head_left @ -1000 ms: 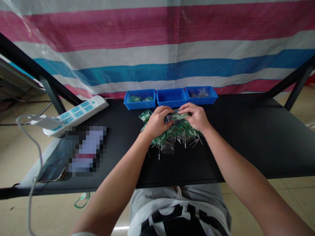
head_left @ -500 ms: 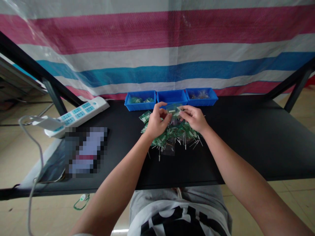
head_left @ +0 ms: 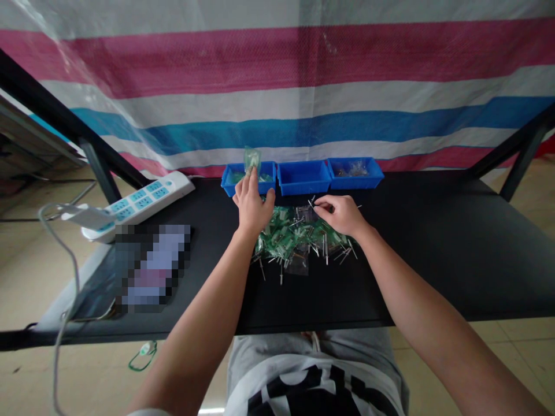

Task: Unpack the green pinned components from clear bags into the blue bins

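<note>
My left hand [head_left: 251, 203] reaches toward the left blue bin [head_left: 228, 180] and pinches a small clear-green plastic bag [head_left: 251, 158] at its fingertips, just above the bin. My right hand [head_left: 341, 214] rests over a pile of green bags and small metal pins [head_left: 299, 238] on the black table, fingers pinched on what looks like a thin metal pin [head_left: 313, 203]. The pile lies between and below both hands.
Three blue bins stand in a row at the table's far edge: left, middle [head_left: 303, 177] and right [head_left: 354, 173]. A white power strip [head_left: 139, 203] and a blurred flat object [head_left: 150, 267] lie to the left. Black frame bars slant at both sides; a striped tarp hangs behind.
My left hand has left the right hand and moved up and left to the left bin, carrying the small bag. The right hand stayed over the pile, now holding a pin.
</note>
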Motion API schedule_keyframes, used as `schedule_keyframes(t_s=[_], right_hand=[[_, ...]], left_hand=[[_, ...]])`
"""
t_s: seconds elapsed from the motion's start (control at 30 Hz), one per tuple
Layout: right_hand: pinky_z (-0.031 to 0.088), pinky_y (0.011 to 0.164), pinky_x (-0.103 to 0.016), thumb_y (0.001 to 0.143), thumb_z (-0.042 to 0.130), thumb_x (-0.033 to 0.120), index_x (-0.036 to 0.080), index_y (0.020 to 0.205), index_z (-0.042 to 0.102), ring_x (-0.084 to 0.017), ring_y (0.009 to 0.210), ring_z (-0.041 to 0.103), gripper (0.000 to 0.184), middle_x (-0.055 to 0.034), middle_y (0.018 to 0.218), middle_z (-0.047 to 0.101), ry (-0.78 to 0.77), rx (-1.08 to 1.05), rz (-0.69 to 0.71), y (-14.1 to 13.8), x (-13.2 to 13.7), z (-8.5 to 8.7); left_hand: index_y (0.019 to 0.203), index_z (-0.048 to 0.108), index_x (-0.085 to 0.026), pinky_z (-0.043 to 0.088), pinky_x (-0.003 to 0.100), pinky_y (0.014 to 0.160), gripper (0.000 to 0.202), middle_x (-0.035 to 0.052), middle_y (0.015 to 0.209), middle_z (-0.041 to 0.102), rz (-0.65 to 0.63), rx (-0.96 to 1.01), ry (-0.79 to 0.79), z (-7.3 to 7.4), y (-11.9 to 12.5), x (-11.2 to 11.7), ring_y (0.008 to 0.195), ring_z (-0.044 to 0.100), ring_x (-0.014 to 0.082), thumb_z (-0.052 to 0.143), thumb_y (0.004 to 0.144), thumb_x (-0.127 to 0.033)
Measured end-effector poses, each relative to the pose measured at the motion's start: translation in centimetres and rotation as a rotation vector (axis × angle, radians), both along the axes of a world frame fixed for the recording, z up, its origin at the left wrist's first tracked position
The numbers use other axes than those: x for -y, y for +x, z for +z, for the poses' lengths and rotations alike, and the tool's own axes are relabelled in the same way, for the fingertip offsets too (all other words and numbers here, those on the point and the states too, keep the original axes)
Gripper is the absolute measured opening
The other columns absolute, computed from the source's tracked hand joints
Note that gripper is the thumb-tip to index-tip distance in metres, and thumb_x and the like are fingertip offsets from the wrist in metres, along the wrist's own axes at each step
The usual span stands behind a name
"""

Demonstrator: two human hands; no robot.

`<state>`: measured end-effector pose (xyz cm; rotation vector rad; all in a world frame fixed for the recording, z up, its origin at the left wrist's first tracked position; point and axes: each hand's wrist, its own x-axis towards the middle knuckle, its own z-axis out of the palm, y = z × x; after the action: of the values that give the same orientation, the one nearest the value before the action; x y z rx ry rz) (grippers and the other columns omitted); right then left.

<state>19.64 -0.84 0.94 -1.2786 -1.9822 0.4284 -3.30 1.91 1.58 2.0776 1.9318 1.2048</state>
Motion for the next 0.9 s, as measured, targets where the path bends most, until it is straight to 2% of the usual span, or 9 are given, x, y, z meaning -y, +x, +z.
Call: schedule_keyframes(t_s=[0.13, 0.27, 0.37, 0.47, 0.53, 0.7, 0.9], right_hand=[[0.053, 0.068, -0.032, 0.081, 0.061, 0.028, 0.017, 0.089, 0.073, -0.021, 0.071, 0.07, 0.018, -0.0065, 0.079, 0.075, 0.006, 0.008, -0.014, 0.0, -0.1, -0.1], [0.053, 0.069, -0.032, 0.081, 0.061, 0.029, 0.018, 0.088, 0.073, -0.021, 0.072, 0.07, 0.018, -0.0056, 0.078, 0.075, 0.008, 0.019, -0.017, 0.1, -0.2, -0.1], [0.053, 0.068, -0.032, 0.08, 0.061, 0.029, 0.018, 0.088, 0.073, -0.021, 0.072, 0.07, 0.019, -0.006, 0.078, 0.075, -0.002, 0.022, -0.016, 0.2, -0.2, -0.2], [0.053, 0.066, -0.031, 0.08, 0.061, 0.029, 0.017, 0.089, 0.074, -0.021, 0.072, 0.07, 0.019, -0.0068, 0.078, 0.075, -0.015, 0.023, -0.016, 0.3, -0.2, -0.2], [0.053, 0.064, -0.03, 0.08, 0.061, 0.029, 0.016, 0.089, 0.074, -0.021, 0.072, 0.07, 0.02, -0.0069, 0.079, 0.075, -0.015, 0.025, -0.016, 0.3, -0.2, -0.2], [0.052, 0.063, -0.027, 0.08, 0.061, 0.028, 0.017, 0.088, 0.073, -0.019, 0.07, 0.07, 0.018, -0.0057, 0.077, 0.075, 0.001, 0.035, -0.016, 0.3, -0.3, -0.3], [0.049, 0.063, -0.028, 0.08, 0.061, 0.027, 0.016, 0.087, 0.073, -0.018, 0.067, 0.067, 0.018, -0.0059, 0.075, 0.074, 0.001, 0.036, -0.028, 0.4, -0.3, 0.0]], left_hand=[[0.149, 0.03, -0.022, 0.029, 0.061, 0.107, 0.071, 0.0142, 0.153, 0.035, 0.072, -0.034, -0.101, -0.2, -0.9, -0.5, 0.139, 0.029, 0.0382, 0.051, 0.083, -0.039], [0.146, 0.036, -0.021, 0.017, 0.072, 0.106, 0.075, 0.0178, 0.158, 0.022, 0.173, -0.093, -0.212, -0.6, -1.5, -0.7, 0.143, 0.016, 0.0444, 0.055, 0.079, -0.047], [0.143, 0.039, -0.02, 0.016, 0.073, 0.106, 0.078, 0.0199, 0.16, 0.013, 0.207, -0.115, -0.247, -0.7, -1.5, -0.4, 0.144, 0.012, 0.0465, 0.06, 0.074, -0.049], [0.144, 0.037, -0.018, 0.019, 0.07, 0.106, 0.08, 0.0206, 0.16, 0.009, 0.236, -0.12, -0.215, -0.5, -1.3, -0.2, 0.143, 0.012, 0.0468, 0.062, 0.073, -0.046], [0.144, 0.035, -0.017, 0.021, 0.068, 0.107, 0.08, 0.021, 0.159, 0.012, 0.25, -0.134, -0.193, -0.4, -1.2, -0.1, 0.142, 0.016, 0.0452, 0.06, 0.074, -0.045], [0.144, 0.034, -0.014, 0.022, 0.064, 0.109, 0.075, 0.019, 0.15, 0.037, 0.244, -0.21, -0.219, -0.3, -1.2, -0.2, 0.139, 0.026, 0.0394, 0.053, 0.078, -0.044], [0.14, 0.041, -0.015, 0.024, 0.062, 0.108, 0.069, 0.0183, 0.152, 0.034, 0.24, -0.192, -0.159, -0.3, -1.1, -0.1, 0.137, 0.028, 0.0393, 0.055, 0.078, -0.042]])
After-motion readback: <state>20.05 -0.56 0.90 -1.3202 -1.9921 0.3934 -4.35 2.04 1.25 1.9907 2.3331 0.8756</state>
